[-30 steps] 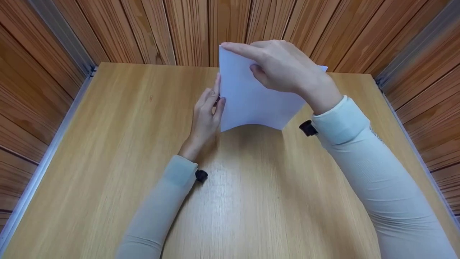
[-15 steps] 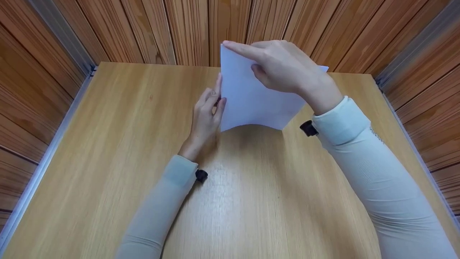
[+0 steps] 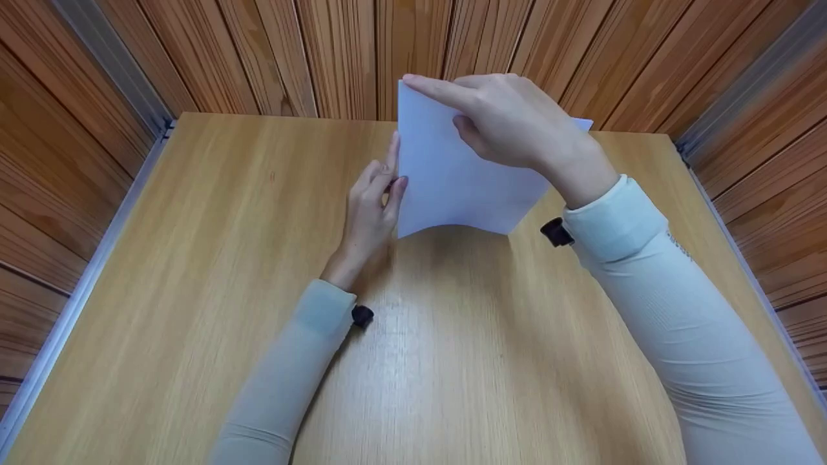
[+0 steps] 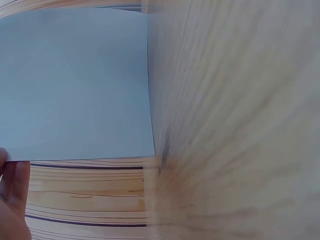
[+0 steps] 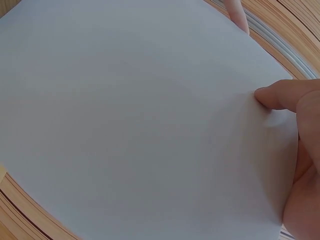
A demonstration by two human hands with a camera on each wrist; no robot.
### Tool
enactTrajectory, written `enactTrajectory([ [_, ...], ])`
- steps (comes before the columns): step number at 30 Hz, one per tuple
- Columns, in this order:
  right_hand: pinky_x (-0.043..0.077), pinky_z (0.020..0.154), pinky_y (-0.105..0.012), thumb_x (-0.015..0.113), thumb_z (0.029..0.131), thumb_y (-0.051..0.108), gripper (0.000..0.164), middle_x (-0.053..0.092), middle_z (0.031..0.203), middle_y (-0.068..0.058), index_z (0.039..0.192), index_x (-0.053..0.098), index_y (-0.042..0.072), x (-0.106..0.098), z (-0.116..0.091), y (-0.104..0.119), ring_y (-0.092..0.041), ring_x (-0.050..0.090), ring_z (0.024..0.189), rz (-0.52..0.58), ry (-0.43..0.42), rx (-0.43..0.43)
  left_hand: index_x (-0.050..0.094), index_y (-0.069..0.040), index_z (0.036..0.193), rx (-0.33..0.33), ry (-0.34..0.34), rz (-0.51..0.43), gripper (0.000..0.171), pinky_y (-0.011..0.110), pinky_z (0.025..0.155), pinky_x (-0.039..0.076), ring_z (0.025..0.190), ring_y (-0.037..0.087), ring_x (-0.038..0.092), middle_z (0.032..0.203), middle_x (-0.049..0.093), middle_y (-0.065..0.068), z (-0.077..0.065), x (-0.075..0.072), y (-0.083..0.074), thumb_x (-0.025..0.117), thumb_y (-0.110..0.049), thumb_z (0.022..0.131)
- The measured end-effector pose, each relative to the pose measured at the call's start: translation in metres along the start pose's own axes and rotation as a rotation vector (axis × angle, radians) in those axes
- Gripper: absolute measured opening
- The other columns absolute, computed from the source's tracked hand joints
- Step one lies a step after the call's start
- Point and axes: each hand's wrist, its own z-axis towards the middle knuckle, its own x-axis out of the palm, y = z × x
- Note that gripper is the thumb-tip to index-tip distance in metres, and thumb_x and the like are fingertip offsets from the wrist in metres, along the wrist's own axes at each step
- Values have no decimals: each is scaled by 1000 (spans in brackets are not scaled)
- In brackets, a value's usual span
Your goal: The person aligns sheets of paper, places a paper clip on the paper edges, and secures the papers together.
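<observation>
A sheet of white paper stands upright on the wooden table, its lower edge bowed in a curve. My left hand holds the sheet's left edge, thumb on the near face and fingers around the far side. From above, my right hand grips the top edge, with the index finger stretched along it to the top left corner. In the right wrist view the right thumb presses the paper's near face and dents it a little. The far side of the sheet is hidden in the head view.
The wooden table has metal rails along its left and right sides. A plank wall rises behind it, and more planks flank both sides. A small black camera sits at the left wrist, another camera at the right.
Both hands keep their hold on the upright paper. The sheet's top left corner and the right hand have shifted very slightly to the right.
</observation>
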Motion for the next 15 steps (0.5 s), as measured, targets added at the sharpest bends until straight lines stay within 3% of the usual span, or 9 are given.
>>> enactTrajectory([
  [2,58,68,-44,57,102,-4,70,74,104,-19,164,44,26,0,-1,0,-30,57,67,-4,0,2,52,3,153,-12,9,-5,49,24,69,46,77,23,52,90,56,12,-1,0,-1,64,-12,107],
  [5,57,68,-43,56,103,-3,69,73,101,-18,164,44,26,1,-2,-1,-29,55,66,-10,2,7,66,3,138,-29,7,-5,36,23,72,50,79,23,57,91,57,13,-3,-1,-1,65,-13,107],
  [9,52,64,-41,56,103,-4,69,72,95,-17,164,44,27,0,-3,-1,-28,52,64,-19,-3,3,72,2,130,-57,7,-21,29,22,70,49,77,23,56,90,56,13,-6,-2,-1,66,-14,107],
  [15,52,63,-41,56,104,-3,67,68,86,-17,163,46,27,-1,-5,-2,-28,51,61,-31,-24,-7,70,1,137,-50,2,-16,34,23,68,47,76,24,55,89,57,14,-8,-3,-1,66,-14,106],
])
